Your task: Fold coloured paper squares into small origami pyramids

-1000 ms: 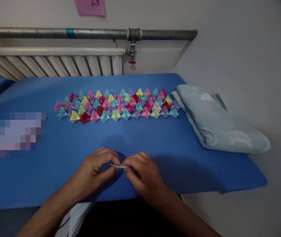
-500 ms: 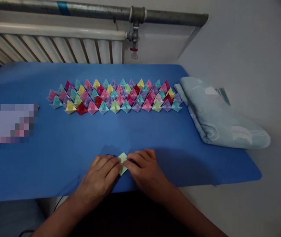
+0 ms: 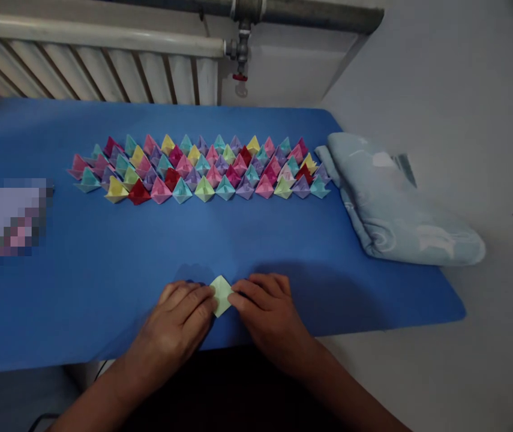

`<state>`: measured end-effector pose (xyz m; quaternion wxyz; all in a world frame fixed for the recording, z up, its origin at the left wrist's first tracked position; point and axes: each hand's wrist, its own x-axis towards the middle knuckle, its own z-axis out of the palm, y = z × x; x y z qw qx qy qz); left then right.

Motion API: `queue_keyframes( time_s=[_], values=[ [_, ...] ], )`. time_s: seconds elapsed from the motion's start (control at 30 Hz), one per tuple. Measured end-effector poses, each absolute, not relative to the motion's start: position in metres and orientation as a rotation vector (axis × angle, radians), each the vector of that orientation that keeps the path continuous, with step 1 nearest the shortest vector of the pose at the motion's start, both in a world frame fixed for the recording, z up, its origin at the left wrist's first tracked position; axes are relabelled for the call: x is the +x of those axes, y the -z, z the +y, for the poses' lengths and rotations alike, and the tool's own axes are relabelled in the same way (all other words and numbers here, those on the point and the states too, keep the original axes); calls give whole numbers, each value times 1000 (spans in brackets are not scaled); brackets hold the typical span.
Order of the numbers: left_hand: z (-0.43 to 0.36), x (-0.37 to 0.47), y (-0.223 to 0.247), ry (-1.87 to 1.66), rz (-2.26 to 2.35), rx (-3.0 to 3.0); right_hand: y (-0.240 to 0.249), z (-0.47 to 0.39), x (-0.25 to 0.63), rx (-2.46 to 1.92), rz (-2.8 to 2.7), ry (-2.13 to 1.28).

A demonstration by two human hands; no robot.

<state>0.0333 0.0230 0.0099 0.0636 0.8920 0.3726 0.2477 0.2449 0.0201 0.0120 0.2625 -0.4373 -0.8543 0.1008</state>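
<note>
A small pale green folded paper (image 3: 221,296) lies between my hands near the front edge of the blue table, one corner pointing away from me. The fingertips of my left hand (image 3: 179,321) pinch its left corner. At its right corner, the thumb and forefinger of my right hand (image 3: 267,309) hold it too. Farther back stand rows of small folded paper boats (image 3: 204,189) in pink, teal, yellow, purple, red and green, packed close together.
A folded light blue blanket (image 3: 400,210) rests at the right side of the blue table (image 3: 148,240). At the far left is a pixelated purple and pink item (image 3: 4,219). Behind the table are a white radiator (image 3: 125,75) and a pipe with a red-handled valve (image 3: 240,77).
My fingers have moved slightly apart, so more of the green paper shows between them. The whole view has shifted a little, with the boats and blanket now farther up and left.
</note>
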Motion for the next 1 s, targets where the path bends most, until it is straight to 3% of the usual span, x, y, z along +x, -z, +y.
queue_keyframes(
  time_s=[0.43, 1.0],
  values=[
    [31, 38, -11, -611, 1118, 2659, -11, 16, 242, -1288, -2266, -340],
    [31, 40, -9, -686, 1188, 2589, -12, 16, 239, -1421, -2134, -421]
  ],
)
